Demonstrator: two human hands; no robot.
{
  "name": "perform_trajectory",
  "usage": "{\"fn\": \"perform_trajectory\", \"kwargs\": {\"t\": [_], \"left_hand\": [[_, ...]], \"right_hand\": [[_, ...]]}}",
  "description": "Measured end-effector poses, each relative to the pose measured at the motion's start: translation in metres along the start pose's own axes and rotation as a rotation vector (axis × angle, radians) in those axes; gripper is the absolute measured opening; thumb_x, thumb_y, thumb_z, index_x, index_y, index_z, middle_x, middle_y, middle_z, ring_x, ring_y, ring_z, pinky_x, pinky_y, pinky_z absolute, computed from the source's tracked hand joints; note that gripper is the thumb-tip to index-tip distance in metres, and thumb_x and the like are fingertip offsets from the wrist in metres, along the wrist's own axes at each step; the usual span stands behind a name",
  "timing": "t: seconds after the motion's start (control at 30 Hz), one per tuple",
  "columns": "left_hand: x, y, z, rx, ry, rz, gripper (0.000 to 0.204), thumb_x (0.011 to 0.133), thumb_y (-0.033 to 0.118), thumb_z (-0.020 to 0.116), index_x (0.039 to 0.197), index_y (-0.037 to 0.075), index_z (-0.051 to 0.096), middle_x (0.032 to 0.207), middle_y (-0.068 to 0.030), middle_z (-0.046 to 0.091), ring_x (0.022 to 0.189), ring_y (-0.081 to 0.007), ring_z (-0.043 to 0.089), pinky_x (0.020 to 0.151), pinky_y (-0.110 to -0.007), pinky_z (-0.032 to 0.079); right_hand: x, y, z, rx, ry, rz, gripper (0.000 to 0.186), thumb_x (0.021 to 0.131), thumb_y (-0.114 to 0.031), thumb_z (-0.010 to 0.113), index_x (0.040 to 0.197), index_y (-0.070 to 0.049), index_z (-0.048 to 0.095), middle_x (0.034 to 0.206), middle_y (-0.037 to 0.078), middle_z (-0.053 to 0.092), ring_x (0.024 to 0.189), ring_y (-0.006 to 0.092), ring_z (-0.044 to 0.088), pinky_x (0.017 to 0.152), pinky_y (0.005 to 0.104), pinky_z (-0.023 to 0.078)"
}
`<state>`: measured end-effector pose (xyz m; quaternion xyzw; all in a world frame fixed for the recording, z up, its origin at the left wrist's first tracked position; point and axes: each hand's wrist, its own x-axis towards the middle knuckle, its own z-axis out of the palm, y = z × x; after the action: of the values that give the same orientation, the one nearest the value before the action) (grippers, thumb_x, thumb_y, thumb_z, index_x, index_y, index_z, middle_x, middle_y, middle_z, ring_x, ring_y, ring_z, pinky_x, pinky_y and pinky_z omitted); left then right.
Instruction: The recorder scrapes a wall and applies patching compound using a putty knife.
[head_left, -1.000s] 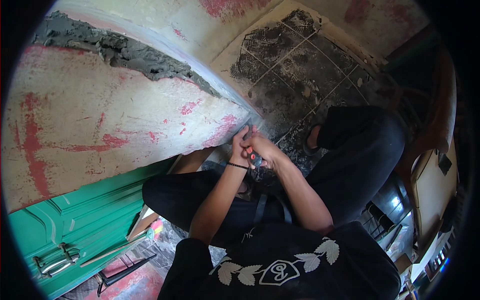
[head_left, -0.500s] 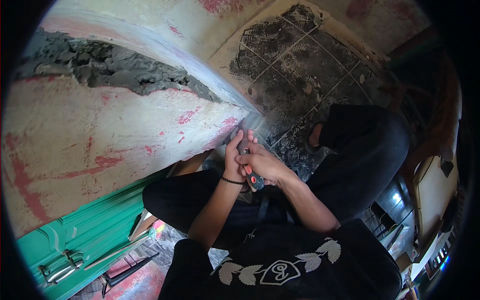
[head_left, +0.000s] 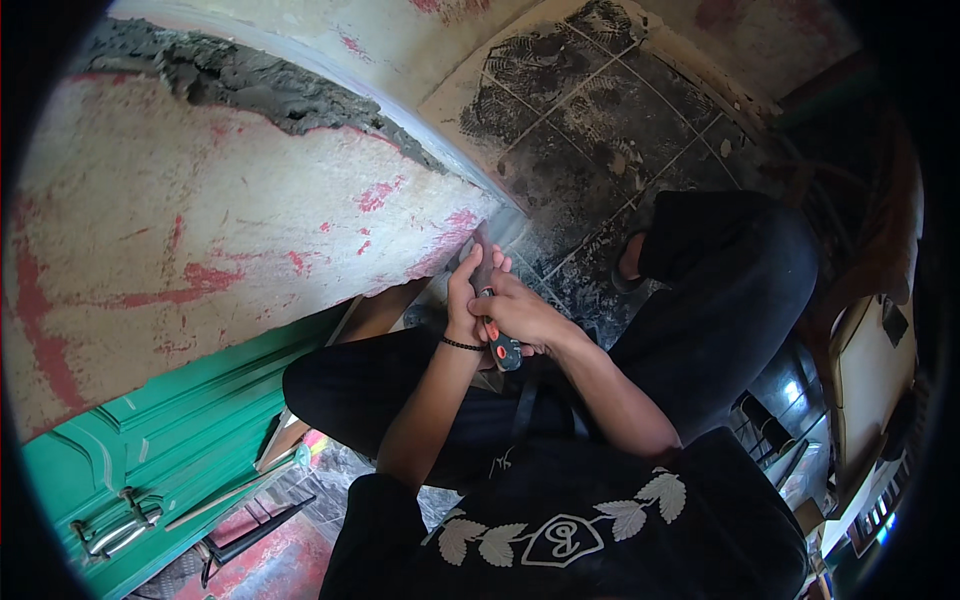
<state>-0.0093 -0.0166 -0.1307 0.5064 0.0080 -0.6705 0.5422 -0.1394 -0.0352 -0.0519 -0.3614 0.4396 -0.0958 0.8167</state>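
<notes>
Both my hands are together in front of the wall's corner. They hold a hand tool (head_left: 503, 351) with a black-and-orange handle and a narrow, rusty-brown blade, which points up toward the corner. My left hand (head_left: 462, 298), with a dark beaded bracelet at the wrist, is closed alongside the blade. My right hand (head_left: 528, 312) grips the tool with its thumb across the upper handle. Some fingers of both hands are hidden behind the tool. Just beyond the blade is the corner of a pale, red-flecked wall (head_left: 270, 220). Rough grey mortar (head_left: 290, 95) lies along the wall's top.
Dark, dusty floor tiles (head_left: 600, 130) spread out beyond the corner. A green door (head_left: 190, 400) with a metal handle stands at left. My bent knee (head_left: 730, 270) is to the right of my hands. Wooden furniture (head_left: 865, 370) stands at far right.
The view has shifted slightly, so the wall and its mortar sit higher in the picture. Both hands keep their grip on the tool, which looks a little more upright and farther left.
</notes>
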Motion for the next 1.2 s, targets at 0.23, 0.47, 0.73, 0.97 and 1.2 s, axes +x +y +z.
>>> {"fn": "perform_trajectory", "kwargs": {"t": [0.23, 0.47, 0.73, 0.97, 1.2], "left_hand": [[0.012, 0.001, -0.013, -0.039, 0.02, -0.036, 0.028, 0.093, 0.018, 0.068, 0.116, 0.004, 0.059, 0.101, -0.0056, 0.065, 0.097, -0.0146, 0.064, 0.096, -0.031, 0.051], [0.027, -0.014, -0.019, -0.102, 0.079, -0.049, 0.025, 0.094, 0.02, 0.066, 0.113, 0.005, 0.059, 0.103, -0.0065, 0.066, 0.097, -0.017, 0.064, 0.098, -0.031, 0.05], [0.034, -0.016, -0.021, -0.105, 0.098, -0.151, 0.032, 0.093, 0.021, 0.068, 0.118, 0.005, 0.055, 0.109, -0.0072, 0.064, 0.102, -0.0195, 0.062, 0.097, -0.034, 0.051], [0.048, -0.031, -0.039, -0.061, 0.079, -0.14, 0.035, 0.093, 0.029, 0.066, 0.118, 0.006, 0.054, 0.108, -0.0072, 0.063, 0.103, -0.0224, 0.061, 0.096, -0.035, 0.05], [0.063, -0.03, -0.058, -0.057, 0.081, -0.105, 0.035, 0.095, 0.03, 0.063, 0.118, 0.005, 0.056, 0.103, -0.0079, 0.066, 0.103, -0.023, 0.062, 0.094, -0.036, 0.051]], "right_hand": [[0.034, 0.033, 0.002, 0.276, 0.044, -0.103, 0.02, 0.091, -0.016, 0.057, 0.083, 0.002, 0.055, 0.063, 0.008, 0.059, 0.038, 0.0179, 0.055, 0.027, 0.0297, 0.035], [0.031, 0.027, -0.002, 0.291, 0.035, -0.007, 0.021, 0.091, -0.015, 0.055, 0.081, 0.004, 0.056, 0.062, 0.009, 0.058, 0.038, 0.0193, 0.055, 0.031, 0.0319, 0.041], [0.042, 0.03, -0.019, 0.22, -0.075, 0.038, 0.022, 0.092, -0.017, 0.056, 0.096, 0.004, 0.051, 0.071, 0.009, 0.061, 0.052, 0.0166, 0.061, 0.042, 0.029, 0.047], [0.059, 0.04, -0.022, 0.316, 0.044, 0.06, 0.018, 0.087, -0.011, 0.055, 0.082, 0.007, 0.056, 0.066, 0.013, 0.06, 0.044, 0.0199, 0.055, 0.03, 0.0324, 0.035], [0.065, 0.039, -0.014, 0.303, 0.043, 0.065, 0.02, 0.087, -0.012, 0.056, 0.085, 0.007, 0.056, 0.066, 0.014, 0.06, 0.038, 0.021, 0.053, 0.026, 0.0324, 0.034]]}}
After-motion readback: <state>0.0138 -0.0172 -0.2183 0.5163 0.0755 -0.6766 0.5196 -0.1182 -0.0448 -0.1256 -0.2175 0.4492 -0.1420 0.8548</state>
